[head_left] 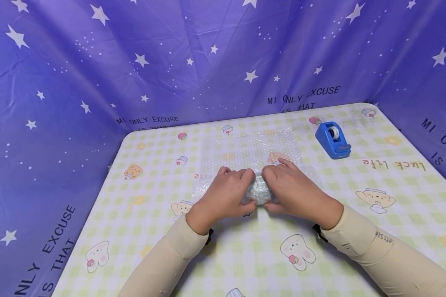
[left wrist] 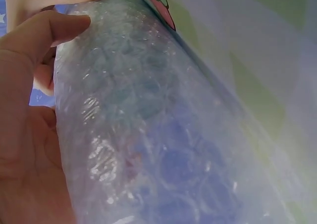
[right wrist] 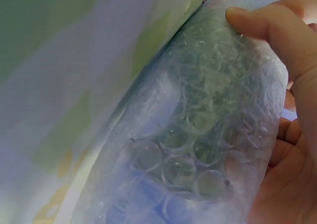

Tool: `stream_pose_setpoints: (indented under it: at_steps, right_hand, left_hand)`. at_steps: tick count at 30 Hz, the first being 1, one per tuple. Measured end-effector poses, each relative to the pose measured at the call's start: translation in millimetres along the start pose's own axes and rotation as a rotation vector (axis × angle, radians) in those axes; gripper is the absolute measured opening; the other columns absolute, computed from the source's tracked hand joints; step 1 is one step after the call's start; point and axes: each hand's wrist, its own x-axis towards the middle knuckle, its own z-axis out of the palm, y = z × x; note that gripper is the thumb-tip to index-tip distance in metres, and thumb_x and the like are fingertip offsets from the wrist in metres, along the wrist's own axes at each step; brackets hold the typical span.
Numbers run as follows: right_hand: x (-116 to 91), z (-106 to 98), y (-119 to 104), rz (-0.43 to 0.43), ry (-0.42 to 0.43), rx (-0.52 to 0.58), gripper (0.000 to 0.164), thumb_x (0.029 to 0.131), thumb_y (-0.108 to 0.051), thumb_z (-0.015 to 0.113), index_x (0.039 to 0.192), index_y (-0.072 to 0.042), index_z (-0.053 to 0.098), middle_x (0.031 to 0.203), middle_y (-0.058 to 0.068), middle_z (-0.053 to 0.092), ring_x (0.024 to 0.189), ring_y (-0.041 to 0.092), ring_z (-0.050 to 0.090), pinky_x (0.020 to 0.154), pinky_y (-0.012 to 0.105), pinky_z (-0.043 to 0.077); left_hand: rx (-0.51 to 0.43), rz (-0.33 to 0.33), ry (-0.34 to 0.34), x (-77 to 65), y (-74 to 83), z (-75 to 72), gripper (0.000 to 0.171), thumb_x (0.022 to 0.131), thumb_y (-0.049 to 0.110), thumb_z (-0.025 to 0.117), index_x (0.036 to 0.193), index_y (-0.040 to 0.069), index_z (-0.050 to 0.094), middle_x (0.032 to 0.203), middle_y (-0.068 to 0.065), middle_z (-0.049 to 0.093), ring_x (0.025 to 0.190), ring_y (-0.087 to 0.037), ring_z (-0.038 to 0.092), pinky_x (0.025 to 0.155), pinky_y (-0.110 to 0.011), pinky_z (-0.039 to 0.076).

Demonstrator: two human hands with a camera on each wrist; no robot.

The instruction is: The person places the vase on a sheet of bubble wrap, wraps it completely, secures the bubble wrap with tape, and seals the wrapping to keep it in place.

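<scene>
Both hands hold a rolled bundle of bubble wrap (head_left: 259, 190) near the middle of the table. My left hand (head_left: 227, 192) grips its left end, thumb on the near side and fingers curled over the top. At the other end, my right hand (head_left: 294, 189) grips it in the same way. Beyond the hands, a flat stretch of clear bubble wrap (head_left: 250, 146) spreads toward the back. In the right wrist view, the layered bubble wrap (right wrist: 198, 135) shows a greenish tint, and what lies inside is hidden. The left wrist view shows the wrap (left wrist: 124, 110) curving beside the fingers.
A blue tape dispenser (head_left: 332, 141) with a roll of tape stands at the back right of the table. The checked tablecloth (head_left: 134, 247) has printed cartoon figures. Purple star-patterned curtains (head_left: 193, 82) hang behind the table and at both sides.
</scene>
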Motion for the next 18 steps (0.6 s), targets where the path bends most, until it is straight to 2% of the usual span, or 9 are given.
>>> stream_pose_setpoints:
  at_steps: [4, 7, 11, 15, 18]
  right_hand:
    - [0, -1, 2, -0.01, 0.006, 0.013, 0.071, 0.062, -0.04, 0.095, 0.105, -0.007, 0.049, 0.093, 0.004, 0.062, 0.094, 0.028, 0.067, 0.113, 0.062, 0.038]
    - [-1, -1, 3, -0.005, 0.002, 0.028, 0.072, 0.062, -0.041, 0.096, 0.106, -0.007, 0.05, 0.092, 0.004, 0.063, 0.094, 0.028, 0.067, 0.113, 0.062, 0.038]
    - [0, -2, 5, 0.007, -0.009, 0.048, 0.072, 0.062, -0.042, 0.095, 0.107, -0.007, 0.051, 0.093, 0.004, 0.063, 0.095, 0.027, 0.067, 0.113, 0.062, 0.038]
    - [0, -3, 5, 0.007, -0.015, 0.044, 0.071, 0.063, -0.042, 0.094, 0.108, -0.006, 0.052, 0.093, 0.005, 0.064, 0.095, 0.027, 0.067, 0.112, 0.062, 0.038]
    - [0, -4, 5, 0.01, -0.014, 0.041, 0.071, 0.063, -0.043, 0.094, 0.108, -0.006, 0.052, 0.093, 0.005, 0.064, 0.096, 0.027, 0.067, 0.113, 0.061, 0.037]
  left_hand:
    - [0.02, -0.002, 0.003, -0.9, 0.1, 1.4, 0.049, 0.079, 0.044, 0.073, 0.11, 0.014, 0.052, 0.088, 0.008, 0.057, 0.078, -0.012, 0.064, 0.086, -0.041, 0.045]
    - [0.039, 0.002, 0.02, -1.3, 0.7, 2.8, 0.057, 0.079, 0.045, 0.073, 0.119, 0.011, 0.051, 0.098, 0.005, 0.063, 0.093, -0.015, 0.068, 0.09, -0.042, 0.045]
    - [0.085, 0.013, 0.042, -1.6, 3.4, 1.7, 0.064, 0.079, 0.047, 0.074, 0.125, 0.009, 0.052, 0.119, -0.003, 0.066, 0.113, -0.021, 0.066, 0.096, -0.043, 0.045]
    - [0.145, 0.029, 0.057, -1.2, 8.0, -0.9, 0.063, 0.078, 0.047, 0.075, 0.125, 0.01, 0.056, 0.132, -0.005, 0.063, 0.118, -0.024, 0.063, 0.096, -0.042, 0.044]
    - [0.185, 0.055, 0.071, -0.1, 12.2, -2.4, 0.061, 0.076, 0.043, 0.076, 0.124, 0.011, 0.058, 0.129, -0.004, 0.063, 0.115, -0.024, 0.062, 0.094, -0.041, 0.044]
